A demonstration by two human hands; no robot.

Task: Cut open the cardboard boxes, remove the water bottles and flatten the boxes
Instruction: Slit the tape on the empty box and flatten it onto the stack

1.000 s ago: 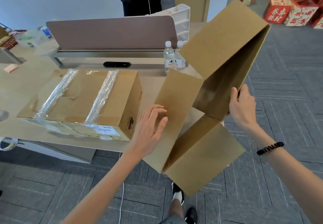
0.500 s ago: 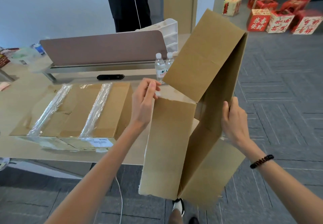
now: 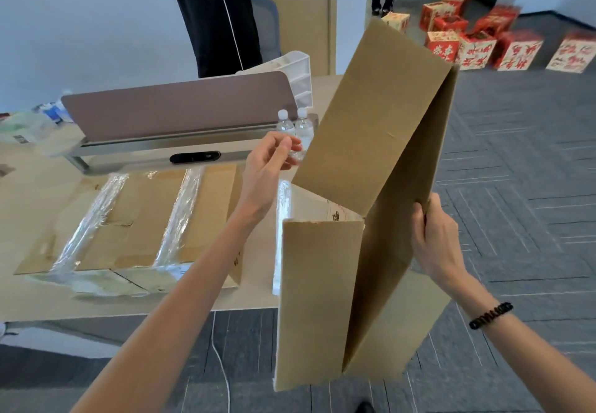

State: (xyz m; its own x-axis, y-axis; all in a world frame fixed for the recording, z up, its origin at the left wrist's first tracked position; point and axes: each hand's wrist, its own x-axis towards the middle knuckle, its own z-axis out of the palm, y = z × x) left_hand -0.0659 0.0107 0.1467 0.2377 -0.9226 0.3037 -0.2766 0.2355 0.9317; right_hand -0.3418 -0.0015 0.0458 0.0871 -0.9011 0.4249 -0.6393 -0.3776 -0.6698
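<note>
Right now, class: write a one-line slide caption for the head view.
Right hand grips an opened cardboard box upright beside the table; left hand hovers near two water bottles.

Looks like an office: grey carpet tiles [image 3: 516,170] underfoot, a pale desk [image 3: 32,193] with a low divider panel [image 3: 177,106] along its far edge, a white paper tray [image 3: 301,73] at the far corner, a chair back [image 3: 266,25] behind.

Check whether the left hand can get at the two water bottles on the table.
Probably yes. The left hand is empty and just in front of the bottles; the box, gripped by the right hand, stands beside them, not between.
</note>
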